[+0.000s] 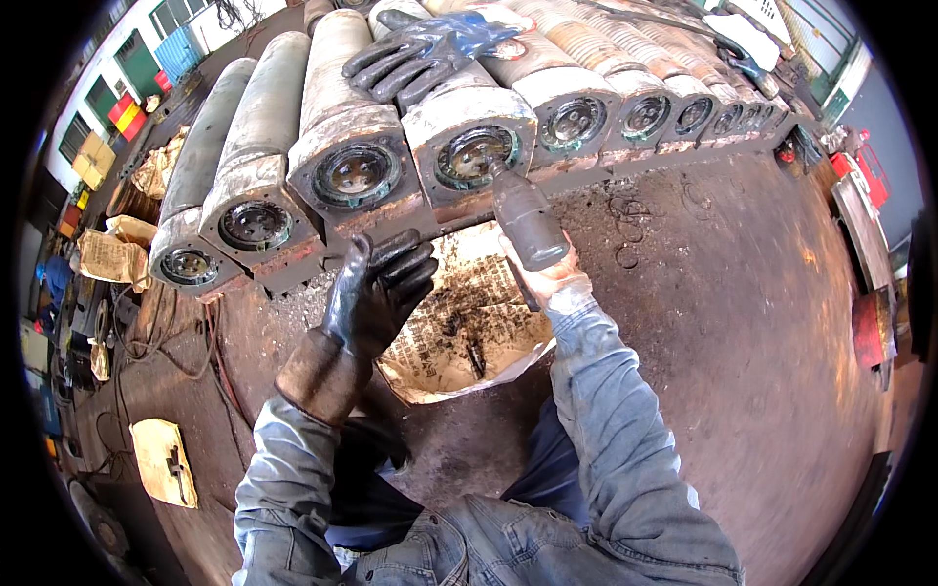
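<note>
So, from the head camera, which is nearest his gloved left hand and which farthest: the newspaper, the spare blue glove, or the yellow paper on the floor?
1. Newspaper, just right of the left hand.
2. Yellow paper, down on the left floor.
3. Blue glove, up on the cylinders.
The last two are close in distance.

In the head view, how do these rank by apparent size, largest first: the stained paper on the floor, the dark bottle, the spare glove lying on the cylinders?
1. Stained paper, clearly largest.
2. and 3. Spare glove and dark bottle look similar; the glove lies farther away, so I leave them unranked.
</note>
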{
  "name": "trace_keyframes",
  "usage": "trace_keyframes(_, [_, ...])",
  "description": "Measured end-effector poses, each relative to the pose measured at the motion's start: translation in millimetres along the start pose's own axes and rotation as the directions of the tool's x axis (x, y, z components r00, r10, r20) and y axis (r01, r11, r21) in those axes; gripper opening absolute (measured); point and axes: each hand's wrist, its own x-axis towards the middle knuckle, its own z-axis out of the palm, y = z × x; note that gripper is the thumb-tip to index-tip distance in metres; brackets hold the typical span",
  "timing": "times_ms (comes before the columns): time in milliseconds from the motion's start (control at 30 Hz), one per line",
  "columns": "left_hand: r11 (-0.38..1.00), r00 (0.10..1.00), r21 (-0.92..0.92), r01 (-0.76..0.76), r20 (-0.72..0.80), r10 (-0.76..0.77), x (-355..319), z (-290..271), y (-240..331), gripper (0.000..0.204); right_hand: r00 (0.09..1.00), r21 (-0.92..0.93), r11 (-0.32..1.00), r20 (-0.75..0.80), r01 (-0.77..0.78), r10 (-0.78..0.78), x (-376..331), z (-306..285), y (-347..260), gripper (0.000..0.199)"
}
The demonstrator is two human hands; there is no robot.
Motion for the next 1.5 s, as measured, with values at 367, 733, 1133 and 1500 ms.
trace_keyframes(367, [0.994, 0.995, -0.093, 0.048, -0.087, -0.056, 9, -1, -12, 0.073, 0.950, -0.931, 0.230, 0.240, 0.283, -0.199, -26, 23, -41, 0.036])
trace_keyframes(733, [0.989, 0.989, -0.050, 0.141, -0.037, -0.143, 24, 3, -15, 0.072, 0.984, -0.569, 0.814, 0.044, -0.116, 0.171, -102, 54, -66, 0.034])
trace_keyframes(1133, [0.977, 0.969, -0.141, 0.161, 0.209, -0.130, 29, 4, -31, 0.043, 0.899, -0.735, 0.659, 0.169, -0.158, 0.404, -142, 71, -63, 0.046])
trace_keyframes(1500, [1.000, 1.000, -0.021, 0.010, 0.013, -0.009, 37, -19, -20, 0.052, 0.932, -0.603, 0.785, 0.184, -0.144, 0.312, -127, 69, -53, 0.029])
